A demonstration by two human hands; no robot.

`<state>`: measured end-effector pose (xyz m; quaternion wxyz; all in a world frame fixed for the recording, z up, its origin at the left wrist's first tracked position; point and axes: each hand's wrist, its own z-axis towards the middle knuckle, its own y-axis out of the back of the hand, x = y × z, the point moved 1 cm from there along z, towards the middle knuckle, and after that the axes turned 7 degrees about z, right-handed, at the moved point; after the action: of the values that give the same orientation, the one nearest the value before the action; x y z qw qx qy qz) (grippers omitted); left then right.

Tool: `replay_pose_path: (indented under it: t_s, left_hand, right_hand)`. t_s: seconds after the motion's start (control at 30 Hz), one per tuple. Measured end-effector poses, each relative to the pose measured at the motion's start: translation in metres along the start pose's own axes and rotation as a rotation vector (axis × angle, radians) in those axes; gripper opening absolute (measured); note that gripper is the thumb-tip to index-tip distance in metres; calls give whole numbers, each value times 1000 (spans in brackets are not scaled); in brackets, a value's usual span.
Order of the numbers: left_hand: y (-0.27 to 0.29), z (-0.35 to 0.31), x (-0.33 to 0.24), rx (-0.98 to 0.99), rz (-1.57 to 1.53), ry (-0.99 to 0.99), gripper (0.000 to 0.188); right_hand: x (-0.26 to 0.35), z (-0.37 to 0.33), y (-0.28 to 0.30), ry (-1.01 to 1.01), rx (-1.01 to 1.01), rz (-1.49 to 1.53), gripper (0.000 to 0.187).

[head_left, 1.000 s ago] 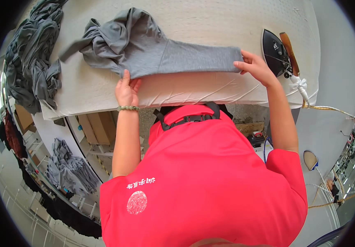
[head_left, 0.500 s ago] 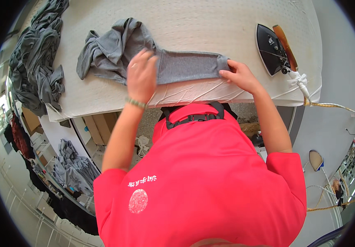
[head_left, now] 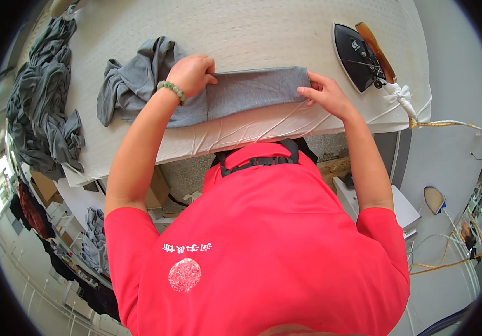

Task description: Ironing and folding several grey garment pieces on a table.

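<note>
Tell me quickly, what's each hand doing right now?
Left hand: closed, pinching the grey garment at its upper edge.
Right hand: thumb touching the garment's right end; whether it grips can't be told.

Grey garment point(head_left: 218, 92): heathered fabric, one crosswise seam visible.
Right length point(head_left: 257, 87): flat, straight-edged.
Left end point(head_left: 132, 84): bunched in loose folds.
Position: on white-covered table point(head_left: 274, 33), near front edge.
</note>
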<state>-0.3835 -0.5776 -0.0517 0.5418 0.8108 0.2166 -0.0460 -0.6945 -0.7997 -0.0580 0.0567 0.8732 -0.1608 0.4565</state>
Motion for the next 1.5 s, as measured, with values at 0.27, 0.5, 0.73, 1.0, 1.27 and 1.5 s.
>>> replay_pose_path:
  t_s: [0.27, 0.5, 0.73, 1.0, 1.27, 1.5]
  left_hand:
    - [-63, -32, -53, -514, 251, -105, 30]
    - [-84, -32, -69, -735, 166, 73, 49]
    - [-88, 11, -128, -721, 127, -97, 50]
    - [-94, 33, -172, -751, 27, -125, 50]
    - [-96, 45, -201, -769, 22, -51, 52]
    - [-96, 50, -210, -733, 154, 10, 51]
  right_hand:
    - [-11, 11, -3, 18, -17, -68, 55]
    - [0, 11, 4, -59, -18, -18, 64]
    - [13, 8, 4, -98, -9, 24, 63]
    - [-20, 5, 15, 148, -150, -105, 58]
    - [-28, 5, 8, 370, -330, -447, 28]
    - [-25, 10, 15, 400, -280, -593, 20]
